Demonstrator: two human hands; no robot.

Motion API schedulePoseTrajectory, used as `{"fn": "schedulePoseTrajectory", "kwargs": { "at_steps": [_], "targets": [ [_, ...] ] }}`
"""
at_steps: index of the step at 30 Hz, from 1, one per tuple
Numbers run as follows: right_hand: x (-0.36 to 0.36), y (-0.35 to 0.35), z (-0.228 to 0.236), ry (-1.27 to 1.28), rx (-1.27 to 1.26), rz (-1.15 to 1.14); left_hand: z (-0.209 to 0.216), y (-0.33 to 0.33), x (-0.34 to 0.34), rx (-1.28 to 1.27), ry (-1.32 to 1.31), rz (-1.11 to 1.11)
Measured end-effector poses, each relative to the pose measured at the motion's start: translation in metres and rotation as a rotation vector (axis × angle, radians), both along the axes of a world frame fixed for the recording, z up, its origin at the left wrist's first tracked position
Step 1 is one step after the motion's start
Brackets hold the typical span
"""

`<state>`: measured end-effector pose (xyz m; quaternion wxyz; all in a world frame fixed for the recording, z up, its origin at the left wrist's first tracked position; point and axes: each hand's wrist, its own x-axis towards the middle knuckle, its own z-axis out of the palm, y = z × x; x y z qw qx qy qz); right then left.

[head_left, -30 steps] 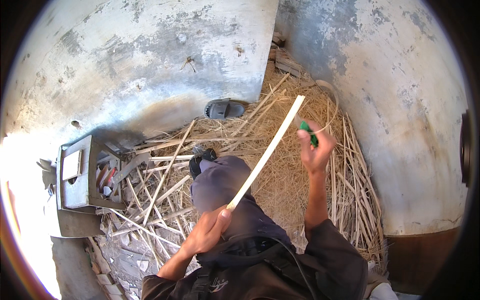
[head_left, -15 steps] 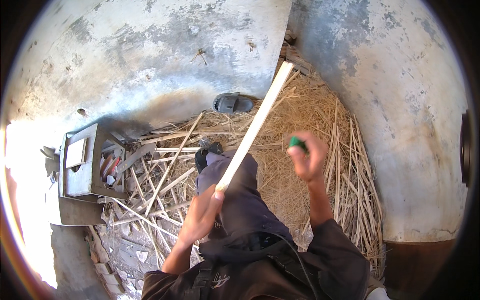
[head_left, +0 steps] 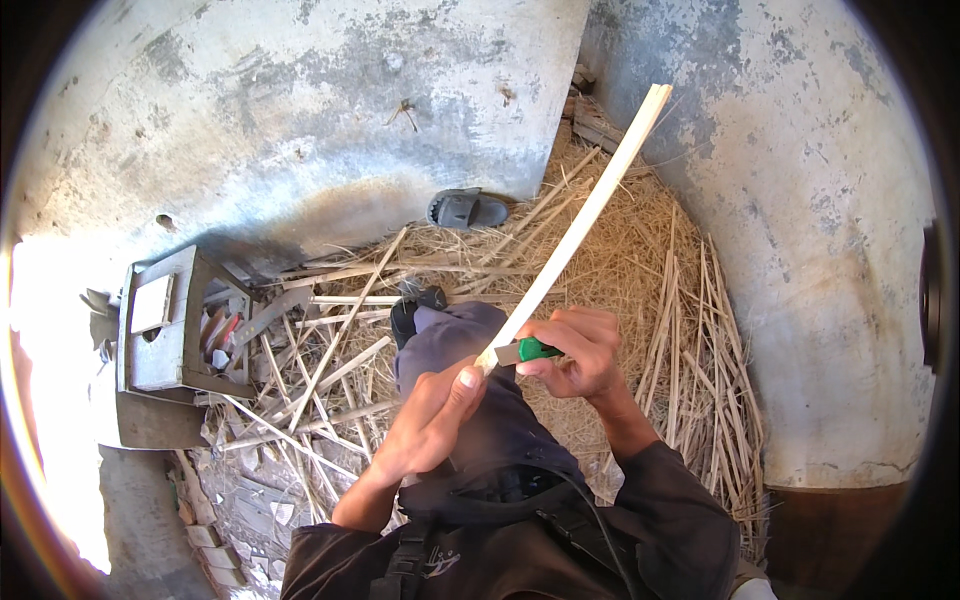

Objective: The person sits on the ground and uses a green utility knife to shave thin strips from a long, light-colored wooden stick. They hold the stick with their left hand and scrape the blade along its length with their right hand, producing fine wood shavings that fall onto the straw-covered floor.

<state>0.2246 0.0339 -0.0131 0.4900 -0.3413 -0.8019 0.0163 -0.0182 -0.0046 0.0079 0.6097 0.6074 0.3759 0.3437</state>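
My left hand is closed round the near end of a long, pale strip of split wood, which slants up and away to the right. In my right hand is a small knife with a green handle. Its short, broad blade points left and lies at the strip's near end, just beside my left thumb; whether the edge bites into the wood I cannot tell. Both hands are close together above my bent leg.
Straw-like shavings cover the floor, with thin strips piled along the right wall. More loose strips lie at left, near a worn wooden box holding odds and ends. A grey sandal sits by the back wall.
My right hand has come in left and down with the knife, bringing its blade to the strip's near end. My left hand has shifted right, and the strip's far end has swung right and up.
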Motion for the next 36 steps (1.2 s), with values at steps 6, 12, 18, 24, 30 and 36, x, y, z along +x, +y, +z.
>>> {"fn": "schedulePoseTrajectory", "kwargs": {
  "at_steps": [6,12,18,24,30,36],
  "targets": [
    [-0.002,-0.001,0.007,-0.026,0.036,-0.094,-0.003,0.0,0.001,0.034,0.047,0.044],
    [0.003,-0.003,0.004,-0.102,0.066,-0.141,-0.009,-0.003,-0.001,0.018,0.067,0.03],
    [0.001,-0.003,0.004,-0.126,0.078,-0.149,-0.015,-0.007,-0.003,0.033,0.072,0.07],
    [0.001,-0.005,0.007,-0.161,0.066,-0.151,-0.014,-0.009,-0.008,0.022,0.131,0.067],
    [0.032,0.018,0.008,0.171,0.043,-0.332,-0.018,-0.023,-0.019,0.025,0.283,-0.008],
    [0.042,0.03,0.016,0.049,0.127,-0.288,-0.028,-0.037,-0.031,0.03,0.268,0.023]
  ]
}}
